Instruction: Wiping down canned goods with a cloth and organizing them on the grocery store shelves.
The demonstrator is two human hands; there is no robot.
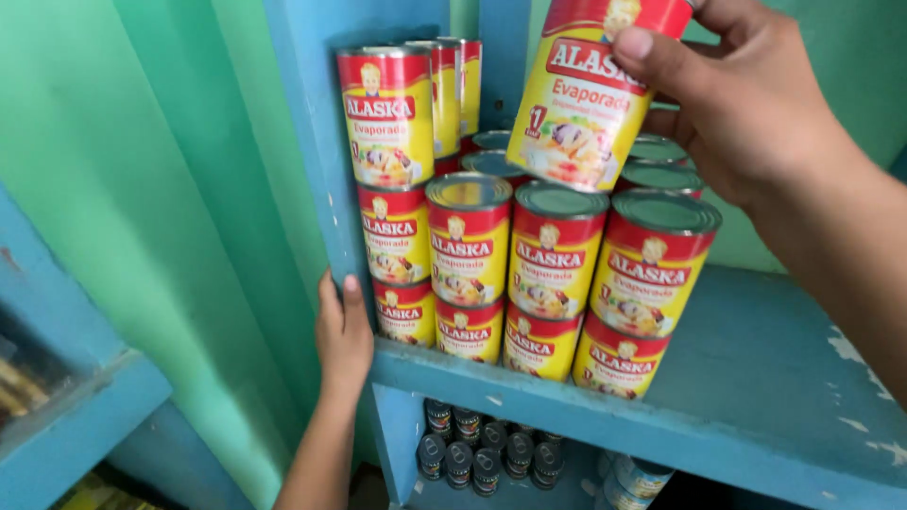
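My right hand [746, 104] holds a red and yellow can [590, 90] tilted above the stack, its base just over the second layer. Several like cans [553, 255] stand stacked on a blue wooden shelf [756, 378], two layers across the front and a third layer at the left [389, 113]. My left hand [342, 331] grips the shelf's blue upright post at the shelf's left corner, next to the lowest left can [404, 312].
Green walls [151, 208] stand on the left and behind. Below the shelf sit several small dark cans [482, 453] and lighter cans [633, 477]. Another blue ledge [76, 425] juts out at lower left. The shelf's right part [784, 349] bears chipped paint.
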